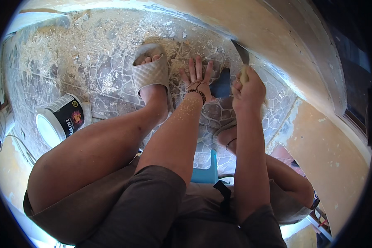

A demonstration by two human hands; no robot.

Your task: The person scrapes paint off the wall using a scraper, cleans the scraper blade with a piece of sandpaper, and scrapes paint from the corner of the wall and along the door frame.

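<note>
My left hand (197,82) is spread with its fingers apart over the stone-patterned floor, palm up as far as I can tell, and holds nothing. Light dust or shavings cling to that forearm, below a braided bracelet (196,91). On the right, my right hand (249,86) is closed around the yellowish handle (244,76) of a tool with a dark metal blade (241,52), probably a scraper or knife. The blade points up toward the foot of the wall. Between my hands lies a dark, flat piece (221,83) on the floor, partly hidden.
A painted wall (297,49) with chipped patches curves along the top and right. Pale shavings and flakes (90,52) litter the floor. At the left stands a white-and-black bucket (60,119). My sandalled foot (151,71) is beside my left hand; a blue plastic stool (206,173) is beneath me.
</note>
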